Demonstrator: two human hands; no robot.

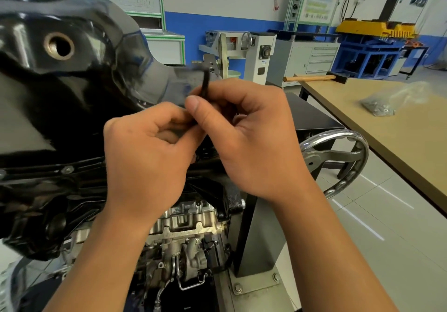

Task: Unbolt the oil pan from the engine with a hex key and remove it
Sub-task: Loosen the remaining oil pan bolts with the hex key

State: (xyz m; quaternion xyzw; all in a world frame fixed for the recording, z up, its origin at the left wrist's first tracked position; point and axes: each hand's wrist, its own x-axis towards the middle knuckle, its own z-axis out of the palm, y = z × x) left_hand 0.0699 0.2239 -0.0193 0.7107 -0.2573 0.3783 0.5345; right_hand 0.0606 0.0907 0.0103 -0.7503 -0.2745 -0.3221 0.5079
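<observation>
The black oil pan (72,86) fills the upper left of the view, glossy, with its round drain hole facing the camera. It sits on the upturned engine (186,227), and a bolt head (67,169) shows in the flange along its lower edge. Both hands meet in front of the pan's right end, holding a black hex key (205,86). The key's long arm stands nearly upright and its bent top is blurred. The left hand (145,159) has its fingers curled and pinches the lower part of the key. The right hand (254,137) grips the shaft just above, thumb pressed against it. A chrome handwheel (338,161) on the engine stand (256,239) sits just right of the right wrist. On the wooden table (399,137) to the right lie a clear plastic bag of small metal hardware (379,108) and a wooden-handled mallet (312,78).
</observation>
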